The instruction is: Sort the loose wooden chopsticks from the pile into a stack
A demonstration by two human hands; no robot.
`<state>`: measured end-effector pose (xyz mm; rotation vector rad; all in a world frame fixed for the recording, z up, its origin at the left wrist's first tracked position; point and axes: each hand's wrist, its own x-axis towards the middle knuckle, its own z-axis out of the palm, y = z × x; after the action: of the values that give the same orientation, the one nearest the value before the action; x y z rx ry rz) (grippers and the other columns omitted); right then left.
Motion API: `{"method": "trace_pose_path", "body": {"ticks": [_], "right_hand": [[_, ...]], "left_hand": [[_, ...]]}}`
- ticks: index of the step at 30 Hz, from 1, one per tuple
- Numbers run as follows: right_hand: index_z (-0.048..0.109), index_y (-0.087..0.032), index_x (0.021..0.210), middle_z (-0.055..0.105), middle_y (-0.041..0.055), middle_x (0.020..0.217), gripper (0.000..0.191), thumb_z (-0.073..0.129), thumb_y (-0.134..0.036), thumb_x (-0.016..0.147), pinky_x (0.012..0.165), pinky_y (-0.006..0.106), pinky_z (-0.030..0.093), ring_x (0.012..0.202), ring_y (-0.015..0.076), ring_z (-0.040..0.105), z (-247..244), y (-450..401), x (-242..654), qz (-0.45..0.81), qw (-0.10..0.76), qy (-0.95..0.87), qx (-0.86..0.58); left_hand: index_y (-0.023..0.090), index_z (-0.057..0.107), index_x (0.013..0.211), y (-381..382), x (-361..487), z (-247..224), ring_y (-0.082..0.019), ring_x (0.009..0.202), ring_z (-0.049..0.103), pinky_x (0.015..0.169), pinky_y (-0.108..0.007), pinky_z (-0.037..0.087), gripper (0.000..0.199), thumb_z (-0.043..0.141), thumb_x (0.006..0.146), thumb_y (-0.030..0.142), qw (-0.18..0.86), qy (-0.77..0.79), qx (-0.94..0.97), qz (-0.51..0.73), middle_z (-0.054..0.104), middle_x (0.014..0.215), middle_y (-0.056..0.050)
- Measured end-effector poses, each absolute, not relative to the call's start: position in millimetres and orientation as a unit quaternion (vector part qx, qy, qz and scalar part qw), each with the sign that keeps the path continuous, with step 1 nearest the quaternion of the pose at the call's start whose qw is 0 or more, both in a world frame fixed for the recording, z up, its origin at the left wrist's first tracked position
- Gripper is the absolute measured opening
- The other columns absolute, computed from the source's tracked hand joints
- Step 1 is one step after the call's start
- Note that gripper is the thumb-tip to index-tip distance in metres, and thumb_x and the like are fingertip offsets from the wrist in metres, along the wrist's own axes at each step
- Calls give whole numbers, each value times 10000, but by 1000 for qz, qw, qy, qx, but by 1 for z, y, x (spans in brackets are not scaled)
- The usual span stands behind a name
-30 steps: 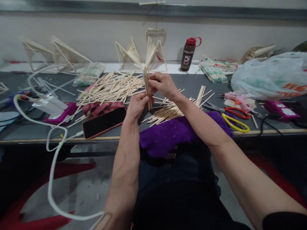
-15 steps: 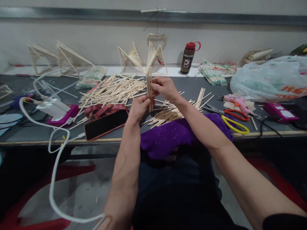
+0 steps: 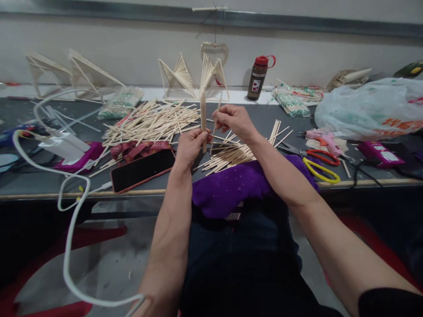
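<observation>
My left hand point(image 3: 192, 143) pinches the lower part of an upright bundle of thin wooden sticks point(image 3: 203, 116). Just right of it, my right hand point(image 3: 234, 121) grips a single wooden stick point(image 3: 217, 115) between thumb and fingers, slightly tilted and apart from the bundle. Beneath my right wrist lies a small pile of loose sticks point(image 3: 231, 158). A larger heap of sticks point(image 3: 155, 121) spreads out behind and left of my left hand. Beyond the bundle stand twisted stick models point(image 3: 180, 77), which partly overlap it in view.
A phone point(image 3: 143, 171) and a dark red lanyard point(image 3: 140, 149) lie left of my left arm. Scissors point(image 3: 320, 169), a pink glue gun point(image 3: 325, 140) and a purple cloth point(image 3: 228, 189) are at right and front. A bottle point(image 3: 258, 79) stands behind; a white cable point(image 3: 68, 251) hangs over the edge.
My right hand has moved right, away from the bundle, with one stick in its fingers. My left hand still holds the bundle upright. The camera view has shifted slightly.
</observation>
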<state>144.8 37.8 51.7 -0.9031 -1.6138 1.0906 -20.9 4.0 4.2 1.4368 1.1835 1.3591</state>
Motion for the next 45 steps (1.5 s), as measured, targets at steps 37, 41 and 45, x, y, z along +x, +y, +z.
{"method": "trace_pose_path", "body": {"ticks": [37,41,45], "right_hand": [[752,-222,900,711,49,917,227,572,-332,817,641,268,373,803,168,611,31,31,200,36,160,-844,-510],[758,-237,949,706,58,970,251,542,-286,831,640,270,368,844,187,614,23,39,182,8,82,-864,-496],[760,-232,945,710,69,921,263,533,-218,813,641,285,374,816,201,621,18,44,176,-2,58,-863,-501]], "left_hand": [[199,630,935,11,-29,11,-107,691,658,637,-216,542,188,504,909,335,177,467,430,753,676,788,0],[202,622,937,9,-29,13,-107,691,661,644,-217,545,197,489,917,346,167,483,430,744,673,777,5],[207,620,931,7,-27,15,-112,704,666,650,-223,548,189,488,915,341,171,483,433,741,673,777,3]]}}
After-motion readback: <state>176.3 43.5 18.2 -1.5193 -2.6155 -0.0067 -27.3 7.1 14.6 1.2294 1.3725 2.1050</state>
